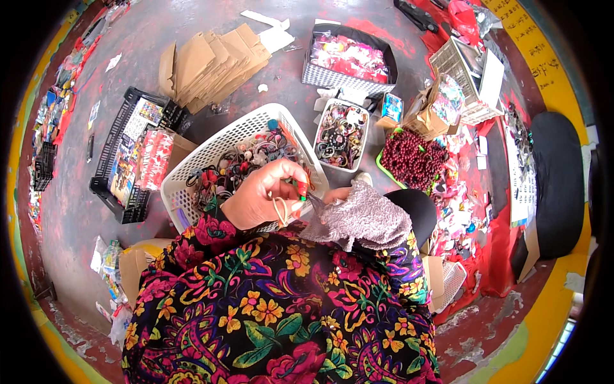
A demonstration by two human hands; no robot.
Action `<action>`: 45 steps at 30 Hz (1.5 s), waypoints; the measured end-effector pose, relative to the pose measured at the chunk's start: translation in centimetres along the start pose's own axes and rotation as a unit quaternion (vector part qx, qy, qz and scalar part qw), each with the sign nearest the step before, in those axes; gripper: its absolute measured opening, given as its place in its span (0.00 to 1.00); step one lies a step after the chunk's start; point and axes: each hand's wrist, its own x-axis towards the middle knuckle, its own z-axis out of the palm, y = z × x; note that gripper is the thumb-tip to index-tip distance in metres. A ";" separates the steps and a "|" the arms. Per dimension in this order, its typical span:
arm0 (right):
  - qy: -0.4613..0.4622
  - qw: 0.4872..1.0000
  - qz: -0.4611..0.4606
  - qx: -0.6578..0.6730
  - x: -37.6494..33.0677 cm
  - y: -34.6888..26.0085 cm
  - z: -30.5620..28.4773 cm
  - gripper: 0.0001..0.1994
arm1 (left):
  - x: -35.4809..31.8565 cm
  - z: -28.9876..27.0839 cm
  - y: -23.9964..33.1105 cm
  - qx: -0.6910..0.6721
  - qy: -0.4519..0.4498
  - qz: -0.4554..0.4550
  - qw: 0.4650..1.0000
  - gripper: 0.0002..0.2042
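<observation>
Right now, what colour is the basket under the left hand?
White, a lattice-walled plastic basket beneath the left hand; the head view shows it.

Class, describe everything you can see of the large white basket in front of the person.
The large white basket is a rectangular tray of what looks like white plastic lattice, with low perforated walls and rounded corners. It sits tilted on the grey floor, angled diagonally, between a black crate and a smaller white tub. It holds a jumble of dark and coloured hair ties. The left hand covers its near edge.

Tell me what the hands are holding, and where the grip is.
The left hand pinches a tan elastic loop by its top; the right hand is mostly hidden.
</observation>
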 end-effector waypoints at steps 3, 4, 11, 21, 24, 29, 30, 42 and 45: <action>0.027 0.999 0.027 -0.002 -0.8 -1.2 0.4 0.20 | 0.6 -0.1 -0.9 -0.019 -0.011 0.010 1.000 0.18; 0.028 0.999 0.025 -0.015 -0.7 -1.4 0.7 0.20 | 0.8 0.1 -1.1 0.020 -0.010 0.029 0.999 0.19; 0.004 0.997 0.033 -0.066 -0.4 -2.3 0.6 0.17 | 0.6 0.6 -0.1 0.064 0.011 0.038 0.997 0.18; 0.049 0.961 0.030 -0.272 -1.5 -4.6 0.2 0.10 | 0.7 -0.1 -0.7 0.080 0.012 0.079 0.994 0.17; 0.071 0.968 0.026 -0.237 -1.9 -4.6 0.1 0.11 | 0.6 -0.2 -0.8 0.075 0.000 0.079 0.994 0.17; 0.072 0.965 -0.002 -0.254 -1.1 -3.6 -0.3 0.13 | 0.5 0.2 -0.4 0.088 -0.030 0.098 0.991 0.15; 0.074 0.970 -0.024 -0.230 -0.8 -2.3 -1.1 0.09 | 0.7 0.3 -0.2 0.085 -0.027 0.106 0.990 0.13; 0.036 0.951 -0.199 -0.232 2.0 -0.6 1.5 0.31 | 0.7 0.3 0.6 0.418 -0.053 0.173 0.890 0.11; 0.027 0.912 -0.183 -0.366 2.1 -1.4 2.8 0.28 | 0.8 0.4 0.4 0.447 -0.059 0.214 0.866 0.14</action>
